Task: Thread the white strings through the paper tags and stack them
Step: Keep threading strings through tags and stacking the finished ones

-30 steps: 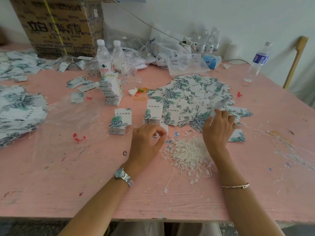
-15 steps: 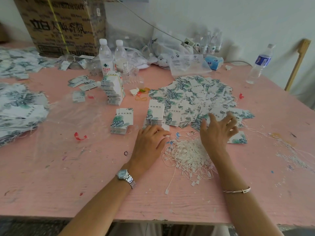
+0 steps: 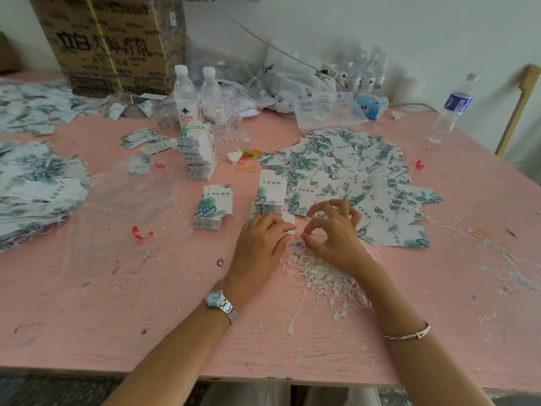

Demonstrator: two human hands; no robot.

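white strings lie in a tangled heap on the pink table, under the right wrist. right hand: fingers curled and spread, thumb and forefinger apart. left hand: fingers pressed together on a white tag at the foot of a squared tag stack; grip cannot be told. loose leaf-print paper tags fan out behind. second stack to the left, beside crinkled clear plastic. water bottles and a cardboard box stand by the wall.

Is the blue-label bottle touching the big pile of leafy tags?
Apart. The head view shows bare pink table between the bottle and the tag pile.
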